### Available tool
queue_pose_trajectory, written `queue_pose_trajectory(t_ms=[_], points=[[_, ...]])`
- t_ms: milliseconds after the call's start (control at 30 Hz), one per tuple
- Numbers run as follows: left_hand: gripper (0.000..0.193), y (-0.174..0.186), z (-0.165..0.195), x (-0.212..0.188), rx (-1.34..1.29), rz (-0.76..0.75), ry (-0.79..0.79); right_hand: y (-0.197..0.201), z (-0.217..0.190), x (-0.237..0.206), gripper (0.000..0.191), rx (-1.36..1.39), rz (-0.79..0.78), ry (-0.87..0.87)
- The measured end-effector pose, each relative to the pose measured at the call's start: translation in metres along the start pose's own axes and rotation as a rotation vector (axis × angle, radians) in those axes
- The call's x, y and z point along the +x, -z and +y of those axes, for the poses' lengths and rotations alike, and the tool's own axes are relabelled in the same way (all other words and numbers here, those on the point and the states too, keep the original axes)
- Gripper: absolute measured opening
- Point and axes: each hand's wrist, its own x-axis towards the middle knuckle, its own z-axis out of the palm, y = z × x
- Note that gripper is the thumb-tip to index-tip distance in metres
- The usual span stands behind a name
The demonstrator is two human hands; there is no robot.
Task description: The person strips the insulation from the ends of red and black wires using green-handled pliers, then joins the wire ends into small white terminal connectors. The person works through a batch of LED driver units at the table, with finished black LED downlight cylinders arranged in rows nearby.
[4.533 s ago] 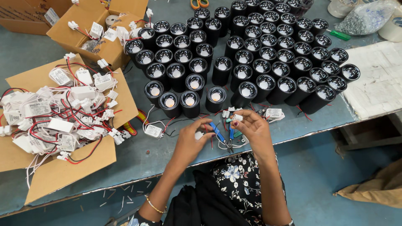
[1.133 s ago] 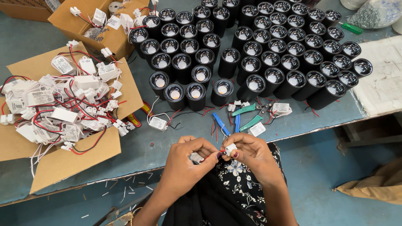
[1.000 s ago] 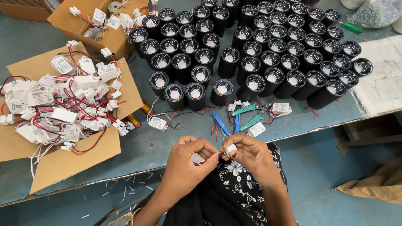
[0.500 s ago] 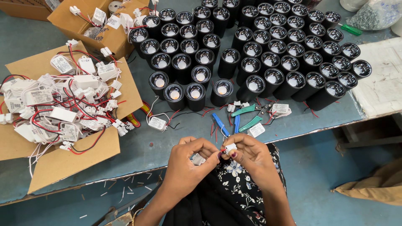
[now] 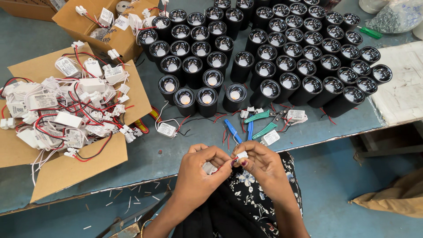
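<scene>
My left hand point(image 5: 203, 169) and my right hand point(image 5: 257, 162) meet over my lap at the table's near edge. Between the fingertips of both sits a small white connector block point(image 5: 241, 155) with thin red wires. A small white driver unit point(image 5: 209, 168) lies partly hidden under my left palm. On the table just beyond my hands lie blue-handled pliers point(image 5: 232, 131) and green-handled pliers point(image 5: 264, 123). Several black cylindrical lamp housings point(image 5: 264, 57) stand in rows further back.
An open cardboard box point(image 5: 66, 167) at left holds several white drivers with red and white wires. A second cardboard box point(image 5: 101, 26) stands at back left. Loose white drivers point(image 5: 167, 129) lie on the blue-grey table point(image 5: 176, 154). A white sheet point(image 5: 403, 83) lies at right.
Compared with 4.5 s ago, my hands have drawn back from the table top to my lap with the connector. Over the last second they have barely moved.
</scene>
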Motion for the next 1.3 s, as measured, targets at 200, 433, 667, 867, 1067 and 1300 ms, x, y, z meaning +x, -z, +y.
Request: queue_pose_trajectory(t_ms=[200, 433, 667, 867, 1067, 1300], points=[[0.007, 0.001, -0.007, 0.001, -0.237, -0.078, 0.117, 0.004, -0.001, 0.002, 0.027, 0.070, -0.021, -0.029], [0.011, 0.005, -0.017, 0.002, -0.370, -0.107, 0.229, 0.007, 0.014, 0.011, 0.032, 0.236, 0.020, 0.001], [0.010, 0.096, -0.008, 0.006, -0.369, 0.276, -0.093, 0.002, 0.049, 0.037, 0.020, -0.113, 0.254, 0.115], [0.013, 0.189, -0.014, 0.078, -0.215, 0.319, -0.182, -0.034, 0.094, 0.071, 0.013, -0.507, 0.212, 0.154], [0.010, 0.237, -0.035, 0.209, -0.010, 0.303, -0.223, -0.045, 0.107, 0.084, 0.011, -0.622, 0.070, 0.220], [0.009, 0.245, -0.013, 0.238, 0.133, 0.386, -0.092, -0.039, 0.108, 0.087, 0.010, -0.524, 0.046, 0.122]])
